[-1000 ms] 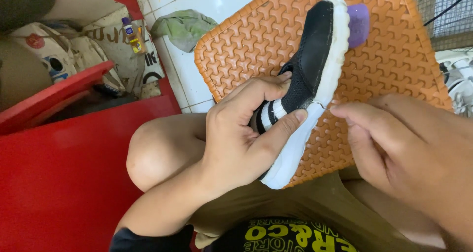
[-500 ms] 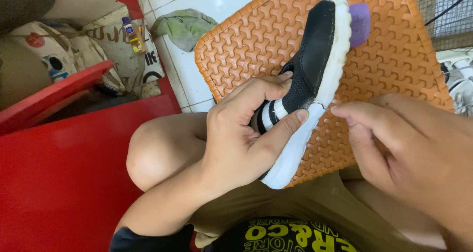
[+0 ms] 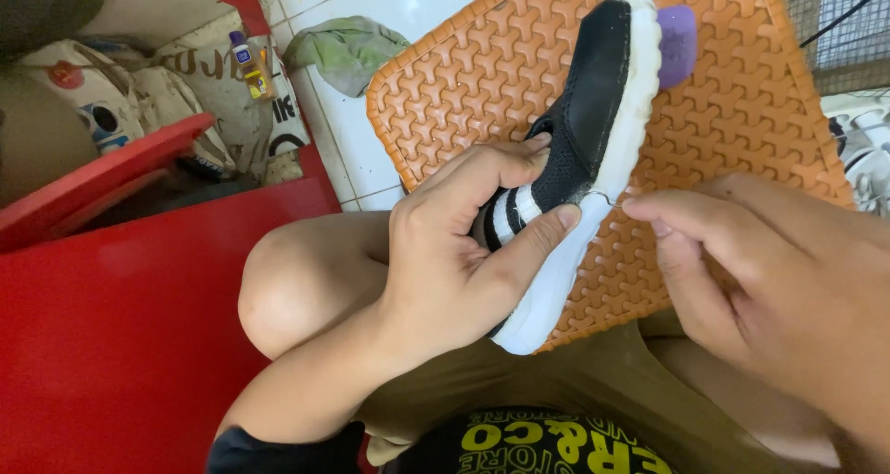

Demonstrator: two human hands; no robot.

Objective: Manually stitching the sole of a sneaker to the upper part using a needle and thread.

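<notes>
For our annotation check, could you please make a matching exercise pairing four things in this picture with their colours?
Things:
1. mat
2. shoe sole
3. cloth
4. sponge piece

Colours:
A. purple
B. green
C. orange
D. white

Pairs: 1-C, 2-D, 3-B, 4-A. The left hand grips the shoe; the right hand pinches at its sole edge.

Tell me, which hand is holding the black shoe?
The left hand wraps around the black shoe, thumb on its white sole. The right hand only pinches a thin needle beside the sole.
</notes>
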